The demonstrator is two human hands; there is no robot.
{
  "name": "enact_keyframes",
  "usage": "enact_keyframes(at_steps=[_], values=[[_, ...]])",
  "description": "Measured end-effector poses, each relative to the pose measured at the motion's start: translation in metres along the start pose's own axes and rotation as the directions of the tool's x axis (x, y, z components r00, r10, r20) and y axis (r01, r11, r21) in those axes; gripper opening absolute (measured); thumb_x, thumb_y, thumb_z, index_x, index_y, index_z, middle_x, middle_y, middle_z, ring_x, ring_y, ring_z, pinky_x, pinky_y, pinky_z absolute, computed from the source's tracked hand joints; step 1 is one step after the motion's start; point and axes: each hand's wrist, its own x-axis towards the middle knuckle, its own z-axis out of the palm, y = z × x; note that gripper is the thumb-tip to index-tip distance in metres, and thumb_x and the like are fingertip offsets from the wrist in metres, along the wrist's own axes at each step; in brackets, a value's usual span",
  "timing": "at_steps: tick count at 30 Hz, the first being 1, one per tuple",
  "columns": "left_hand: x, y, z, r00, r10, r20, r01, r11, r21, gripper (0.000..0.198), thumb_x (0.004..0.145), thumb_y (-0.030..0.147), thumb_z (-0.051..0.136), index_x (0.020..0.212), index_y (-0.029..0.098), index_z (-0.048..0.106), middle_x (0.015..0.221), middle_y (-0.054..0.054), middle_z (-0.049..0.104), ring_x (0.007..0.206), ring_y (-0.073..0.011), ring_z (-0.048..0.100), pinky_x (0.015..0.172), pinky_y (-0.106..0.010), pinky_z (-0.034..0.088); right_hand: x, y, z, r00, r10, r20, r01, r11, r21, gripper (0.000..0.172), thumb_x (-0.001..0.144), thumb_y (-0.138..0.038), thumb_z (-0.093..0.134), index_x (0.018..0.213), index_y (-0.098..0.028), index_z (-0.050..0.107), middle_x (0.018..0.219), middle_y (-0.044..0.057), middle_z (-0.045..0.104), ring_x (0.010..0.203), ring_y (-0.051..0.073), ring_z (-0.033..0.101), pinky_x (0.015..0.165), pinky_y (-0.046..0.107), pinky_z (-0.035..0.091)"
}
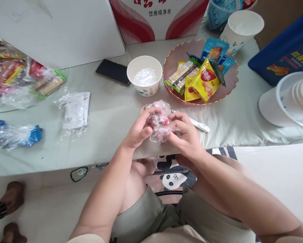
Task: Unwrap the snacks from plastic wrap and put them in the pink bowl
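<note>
A crumpled clear plastic wrapper (159,116) with pink and red on it lies between my two hands, just above the table's front edge. My left hand (140,128) curls its fingers over the wrapper's left side. From the other side, my right hand (183,133) pinches the lower right part of the plastic. Whether anything is inside the wrapper, I cannot tell. A white, slim-handled tool (202,126) sticks out from behind my right hand, its other end partly covered. Beyond my hands stands a white paper bowl (144,90) with clear plastic inside.
A pink ribbed bowl (170,79) holds several snack packets. A black phone (112,71), a white packet in clear plastic (77,110) and loose wrapped snacks (12,76) lie leftward. A paper cup (242,28) and a white bucket (270,101) stand right; cartons (159,25) line the back.
</note>
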Motion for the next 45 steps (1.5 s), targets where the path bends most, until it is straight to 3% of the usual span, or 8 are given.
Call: enact_keyframes(at_steps=[7,13,21,25,29,33,38,45], values=[[-0.005,0.001,0.005,0.997,0.075,-0.013,-0.068,0.954,0.292,0.059,0.07,0.042,0.09,0.123,0.028,0.067,0.141,-0.011,0.049,0.133,-0.0326,0.057,0.111,-0.046,0.053,0.008,-0.001,0.007,0.987,0.132,-0.089,-0.135,0.99,-0.037,0.017,0.08,-0.03,0.068,0.085,-0.024,0.053,0.085,-0.001,0.06,0.078,0.015,0.056,0.078,0.033,0.049],[-0.002,-0.003,0.005,0.976,0.106,-0.192,-0.035,0.94,0.338,0.029,0.08,0.027,0.081,0.108,0.025,0.073,0.145,-0.01,0.05,0.113,-0.0214,0.068,0.078,-0.027,0.06,0.011,0.003,-0.016,0.991,-0.02,-0.129,-0.012,0.971,-0.24,0.012,0.092,-0.034,0.056,0.096,-0.023,0.057,0.093,0.005,0.068,0.082,0.019,0.063,0.076,0.034,0.052],[0.001,-0.015,-0.011,0.892,0.079,-0.446,0.004,0.983,0.183,0.023,0.079,0.025,0.08,0.098,0.023,0.067,0.119,-0.003,0.059,0.067,-0.0032,0.057,0.06,-0.016,0.054,-0.002,0.025,-0.041,0.999,0.023,-0.033,-0.04,0.558,-0.829,0.029,0.093,-0.033,0.055,0.112,-0.016,0.069,0.105,0.017,0.071,0.096,0.033,0.066,0.09,0.048,0.053],[0.003,-0.016,-0.008,0.913,0.09,-0.398,-0.019,0.984,0.18,0.021,0.081,0.024,0.079,0.097,0.023,0.065,0.125,-0.003,0.06,0.064,-0.0019,0.055,0.056,-0.016,0.051,-0.001,0.013,-0.04,0.994,0.091,-0.053,-0.1,0.655,-0.749,0.026,0.097,-0.037,0.051,0.108,-0.02,0.067,0.093,0.012,0.073,0.082,0.027,0.067,0.073,0.039,0.051],[0.004,-0.016,-0.004,0.922,0.145,-0.36,-0.055,0.967,0.25,0.016,0.086,0.026,0.077,0.097,0.022,0.066,0.137,-0.006,0.06,0.064,-0.0015,0.055,0.056,-0.016,0.05,-0.001,-0.007,-0.033,0.961,0.258,0.103,-0.222,0.936,-0.272,0.03,0.098,-0.045,0.05,0.114,-0.021,0.058,0.069,0.0,0.067,0.056,0.017,0.059,0.057,0.03,0.046],[0.002,-0.009,0.003,0.939,0.21,-0.274,-0.112,0.936,0.334,0.013,0.091,0.03,0.074,0.099,0.022,0.067,0.145,-0.009,0.058,0.074,-0.0066,0.064,0.055,-0.017,0.051,0.0,-0.023,-0.021,0.893,0.363,0.267,-0.405,0.906,0.123,0.03,0.097,-0.048,0.052,0.107,-0.021,0.057,0.064,-0.003,0.064,0.049,0.012,0.055,0.051,0.025,0.044],[-0.001,0.001,0.014,0.943,0.236,-0.233,-0.137,0.916,0.376,0.007,0.093,0.027,0.07,0.097,0.023,0.067,0.147,-0.009,0.058,0.111,-0.0207,0.07,0.06,-0.02,0.055,0.004,-0.026,-0.014,0.839,0.466,0.281,-0.5,0.864,0.058,0.035,0.092,-0.049,0.056,0.072,-0.02,0.058,0.062,0.0,0.064,0.05,0.011,0.056,0.05,0.024,0.042],[0.006,-0.008,0.001,0.821,0.062,-0.568,0.013,0.992,0.126,0.035,0.078,0.05,0.084,0.089,0.024,0.063,0.096,-0.001,0.065,0.068,-0.0102,0.06,0.056,-0.022,0.051,-0.003,-0.027,-0.025,0.79,0.455,0.411,-0.446,0.886,-0.124,0.042,0.095,-0.046,0.052,0.062,-0.021,0.057,0.054,-0.001,0.061,0.049,0.012,0.054,0.049,0.025,0.04]])
